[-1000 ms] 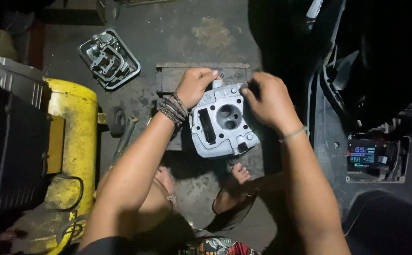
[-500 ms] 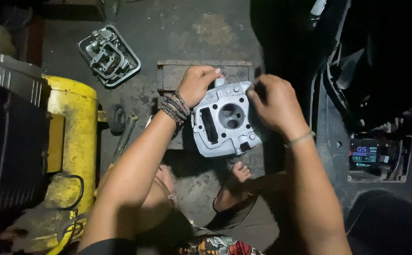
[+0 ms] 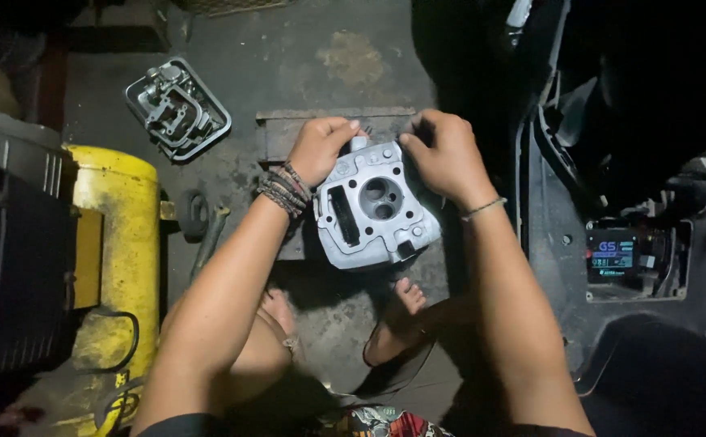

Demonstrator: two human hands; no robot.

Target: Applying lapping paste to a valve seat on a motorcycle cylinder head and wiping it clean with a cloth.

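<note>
A grey cast-metal engine cylinder head (image 3: 373, 209), with a round bore and a rectangular slot, lies on a flat dark metal block (image 3: 288, 133) on the floor. My left hand (image 3: 322, 147) grips its upper left corner; several bead bracelets circle that wrist. My right hand (image 3: 443, 152) holds its upper right edge, fingers curled over the top. Both hands steady the part from the far side.
A metal tray of engine parts (image 3: 177, 108) sits at upper left. A yellow machine body (image 3: 118, 251) and a dark case (image 3: 13, 267) stand at left. My bare feet (image 3: 405, 301) are below the part. A dark scooter body with a battery (image 3: 612, 252) fills the right.
The cylinder head has stayed on the block between both hands; my fingers have shifted slightly along its top edge. The view has drifted a little.
</note>
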